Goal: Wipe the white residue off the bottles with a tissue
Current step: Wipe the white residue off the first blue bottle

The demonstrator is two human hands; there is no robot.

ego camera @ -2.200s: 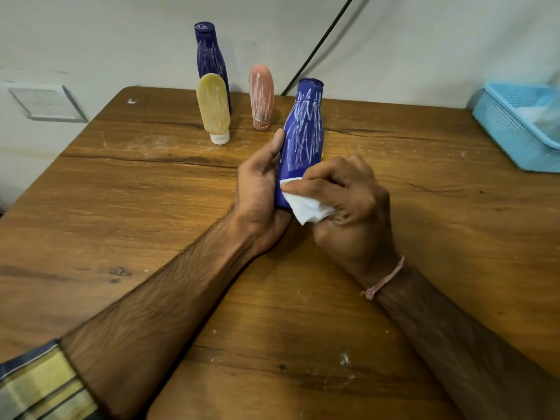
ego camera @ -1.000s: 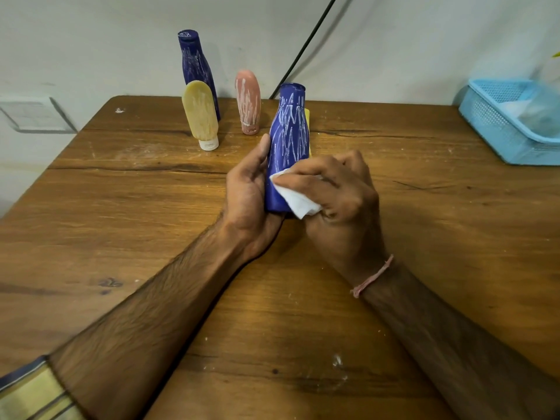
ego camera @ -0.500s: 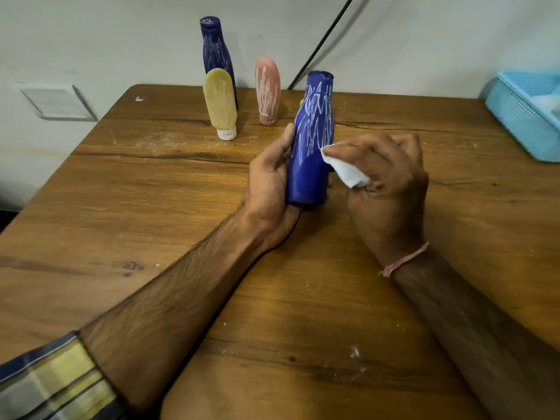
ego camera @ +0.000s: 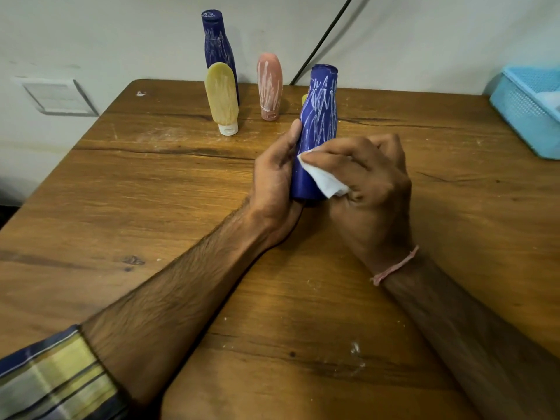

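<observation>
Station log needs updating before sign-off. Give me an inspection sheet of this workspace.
Surface: brown wooden table, cracked grain, white specks near the front.
Job's things: dark blue plastic bottle, white scribbles on its upper part; white tissue on it; tall blue bottle, yellow tube and pink tube at the back, all streaked.
Clutter: small yellow object, mostly hidden behind the held bottle.
Hands: left hand grips the bottle's lower part; right hand presses the tissue on it.
Cables: black cable up the wall.
Surroundings: light blue plastic basket right; white wall plate left.
</observation>
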